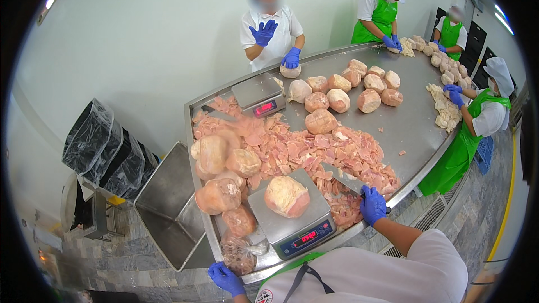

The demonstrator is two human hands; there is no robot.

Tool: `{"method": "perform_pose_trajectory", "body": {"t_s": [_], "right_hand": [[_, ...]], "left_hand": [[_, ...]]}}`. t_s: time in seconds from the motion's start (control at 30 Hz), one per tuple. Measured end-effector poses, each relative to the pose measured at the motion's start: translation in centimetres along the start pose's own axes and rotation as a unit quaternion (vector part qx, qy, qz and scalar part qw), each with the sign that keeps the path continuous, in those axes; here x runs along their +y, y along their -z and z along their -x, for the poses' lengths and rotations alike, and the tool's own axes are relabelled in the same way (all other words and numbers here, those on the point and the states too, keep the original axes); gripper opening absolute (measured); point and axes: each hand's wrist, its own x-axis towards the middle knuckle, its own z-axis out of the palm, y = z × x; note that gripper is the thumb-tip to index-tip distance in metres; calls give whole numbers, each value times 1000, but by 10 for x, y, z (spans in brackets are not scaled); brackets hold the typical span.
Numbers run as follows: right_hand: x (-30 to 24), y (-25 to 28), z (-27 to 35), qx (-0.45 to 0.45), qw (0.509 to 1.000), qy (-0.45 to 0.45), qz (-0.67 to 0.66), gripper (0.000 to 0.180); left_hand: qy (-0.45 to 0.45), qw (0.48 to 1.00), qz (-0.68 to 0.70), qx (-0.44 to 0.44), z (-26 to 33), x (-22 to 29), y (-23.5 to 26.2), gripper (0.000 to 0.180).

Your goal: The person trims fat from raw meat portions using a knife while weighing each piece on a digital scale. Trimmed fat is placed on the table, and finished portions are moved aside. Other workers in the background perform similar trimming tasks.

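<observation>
My right hand (373, 205), in a blue glove, is closed round the handle of a knife (349, 180). The broad blade points left over a heap of pink meat slices (303, 150). My left hand (226, 279), also gloved in blue, is low at the table's near left corner, beside a clear plastic bag of dark meat (240, 253); its fingers look loosely spread, with nothing seen in them. Between my hands, a round ball of pale meat (287, 196) sits on a digital scale (305, 239) with a lit red display. More meat balls (218, 195) crowd the scale's left side.
On the steel table (393, 129) stand a second scale (259, 94) and several meat balls (338, 100). A co-worker (272, 33) across raises one gloved hand, the other on a ball. Other co-workers (377, 11) handle meat. A steel bin (168, 202) adjoins the table's left.
</observation>
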Motion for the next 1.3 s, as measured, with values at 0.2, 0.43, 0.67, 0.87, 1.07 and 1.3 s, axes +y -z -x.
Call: {"method": "perform_pose_trajectory", "body": {"t_s": [0.2, 0.43, 0.67, 0.87, 1.07, 1.3], "right_hand": [[-2, 3, 0, -9, 1000, -1, 5, 41], [-2, 4, -1, -11, 1000, -1, -1, 42], [-1, 2, 0, -13, 1000, -3, -5, 42], [4, -2, -1, 9, 1000, 14, -23, 41], [9, -4, -1, 1, 1000, 3, -15, 37], [2, 2, -7, -23, 999, 5, -49, 31]], "left_hand": [[2, 1000, 0, -6, 1, -3, 0, 6], [-7, 1000, -9, -9, 1, -2, 2, 6], [-30, 999, -14, -3, 1, 5, 4, 7], [-13, 999, -9, -29, -1, 1, 5, 7], [-38, 996, 35, 68, -21, 32, -11, 10], [115, 869, 480, -45, -104, 211, -44, 40]]}}
